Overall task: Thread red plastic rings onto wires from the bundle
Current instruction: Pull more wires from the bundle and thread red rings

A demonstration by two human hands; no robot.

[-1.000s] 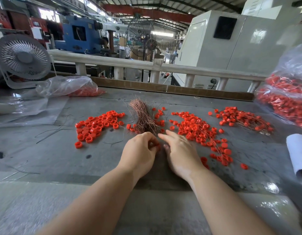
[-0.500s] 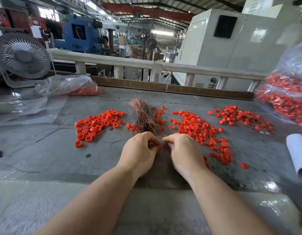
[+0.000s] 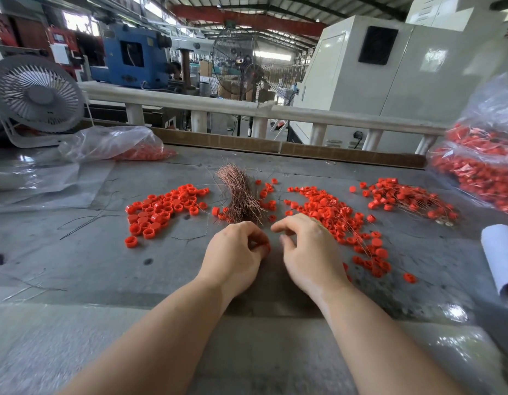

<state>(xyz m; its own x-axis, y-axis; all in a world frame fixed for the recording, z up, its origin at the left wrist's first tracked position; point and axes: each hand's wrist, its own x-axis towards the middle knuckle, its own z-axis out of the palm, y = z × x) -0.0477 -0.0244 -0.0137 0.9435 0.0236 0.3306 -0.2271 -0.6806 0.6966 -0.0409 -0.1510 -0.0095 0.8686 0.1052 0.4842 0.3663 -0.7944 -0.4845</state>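
Your left hand (image 3: 234, 253) curls its fingers round a red ring (image 3: 266, 248) just in front of the wire bundle (image 3: 241, 195) on the table (image 3: 90, 252), while your right hand (image 3: 309, 249) hovers beside it, fingers loosely bent and holding nothing.

The left hand (image 3: 235, 252) hides most of a red ring (image 3: 267, 248); no wire shows there. The picture's right edge cuts off the paper roll (image 3: 500, 258) and bag of rings (image 3: 483, 166).
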